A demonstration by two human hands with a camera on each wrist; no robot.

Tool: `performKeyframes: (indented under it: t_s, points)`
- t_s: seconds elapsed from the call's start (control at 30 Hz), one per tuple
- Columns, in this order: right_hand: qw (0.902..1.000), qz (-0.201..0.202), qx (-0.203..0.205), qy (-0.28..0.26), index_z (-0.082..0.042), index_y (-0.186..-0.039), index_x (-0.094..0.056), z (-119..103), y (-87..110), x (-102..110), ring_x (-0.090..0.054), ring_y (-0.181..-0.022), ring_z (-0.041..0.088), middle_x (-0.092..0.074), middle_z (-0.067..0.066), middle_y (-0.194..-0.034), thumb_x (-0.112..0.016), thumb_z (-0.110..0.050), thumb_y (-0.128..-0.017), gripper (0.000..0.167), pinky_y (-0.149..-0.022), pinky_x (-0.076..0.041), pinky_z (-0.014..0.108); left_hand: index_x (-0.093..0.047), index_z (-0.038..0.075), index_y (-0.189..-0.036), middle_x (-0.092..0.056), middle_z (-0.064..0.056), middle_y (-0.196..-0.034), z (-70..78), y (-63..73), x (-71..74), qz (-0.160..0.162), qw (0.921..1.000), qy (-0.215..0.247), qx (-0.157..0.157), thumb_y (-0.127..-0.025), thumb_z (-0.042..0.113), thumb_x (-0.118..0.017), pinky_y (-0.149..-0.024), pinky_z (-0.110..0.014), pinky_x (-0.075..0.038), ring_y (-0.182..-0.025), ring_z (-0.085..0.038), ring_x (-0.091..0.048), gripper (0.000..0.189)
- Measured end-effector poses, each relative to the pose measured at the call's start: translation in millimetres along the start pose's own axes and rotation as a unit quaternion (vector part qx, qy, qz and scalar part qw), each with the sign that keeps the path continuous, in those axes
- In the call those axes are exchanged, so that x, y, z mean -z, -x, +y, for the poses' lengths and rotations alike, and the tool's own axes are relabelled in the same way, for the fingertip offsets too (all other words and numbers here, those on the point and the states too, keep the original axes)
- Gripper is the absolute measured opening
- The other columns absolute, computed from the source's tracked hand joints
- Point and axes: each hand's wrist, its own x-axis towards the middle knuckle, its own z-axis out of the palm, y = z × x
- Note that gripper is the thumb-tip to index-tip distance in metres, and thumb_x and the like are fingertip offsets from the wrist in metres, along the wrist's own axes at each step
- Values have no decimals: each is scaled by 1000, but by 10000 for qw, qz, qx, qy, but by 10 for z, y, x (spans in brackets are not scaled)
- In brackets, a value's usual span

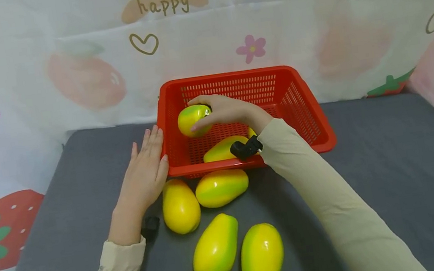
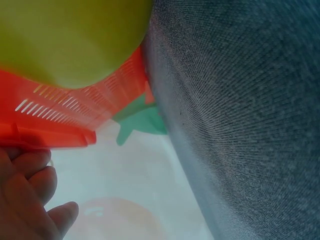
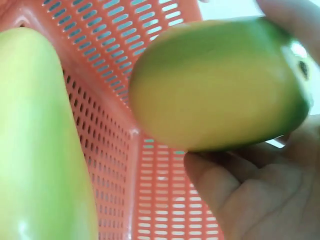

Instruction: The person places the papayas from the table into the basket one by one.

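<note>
My right hand [image 1: 223, 109] grips a yellow-green papaya [image 1: 189, 120], holding it within the left part of the red basket [image 1: 229, 76]. The right wrist view shows the fingers and thumb around one end of this papaya [image 3: 210, 95]. My left hand [image 1: 144, 173] lies with straight fingers against the basket's left side, its fingertips near the rim. Inside the basket, another papaya [image 1: 221, 149] lies along the front wall. A yellow sliver beside it is mostly hidden by the right wrist.
Just in front of the basket lie two papayas [image 1: 181, 206] [image 1: 222, 188]. Two more papayas [image 1: 217, 249] [image 1: 262, 259] are closer to me on the grey cloth [image 1: 388, 167]. A printed white curtain [image 1: 301, 26] hangs behind the basket.
</note>
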Motion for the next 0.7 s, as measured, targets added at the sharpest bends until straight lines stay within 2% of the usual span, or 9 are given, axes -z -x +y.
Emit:
performKeyframes:
  t_s: [0.13,0.4,0.53,0.7]
  points:
    - [9992,-270,-285,31,-12,-144,-37,48,-94,-18,-49,-110,20,-49,4,-130,-73,-35,-79,77,-95,-43,33,-15,0,-150,-13,-14,-156,3,0,-14,-13,10000,-5,10,-100,22,-32,-113,-53,-5,-144,-28,-7,57]
    - [9889,-1348,-590,192,-13,-148,-31,179,-184,-67,-44,-118,21,-43,4,-138,-74,-32,-79,83,-102,-38,35,-16,0,-150,-13,-14,-156,3,-12,-26,-6,10000,-41,-8,-101,22,-32,-113,-54,-6,-144,-28,-8,56]
    - [9863,-1510,-653,73,-14,-149,-27,186,-188,-69,-43,-119,21,-42,4,-138,-75,-28,-80,86,-103,-37,35,-16,0,-150,-14,-14,-156,-4,-12,-18,10,10000,-88,-8,-101,23,-32,-112,-54,-7,-144,-28,-8,56]
    - [9869,-1434,-738,104,-13,-150,-26,193,-171,-53,-40,-121,23,-36,5,-144,-75,-22,-79,87,-104,-35,37,-15,1,-150,-13,-13,-156,-18,-2,-9,-35,9999,-91,39,-101,23,-31,-113,-53,-5,-144,-26,-6,57]
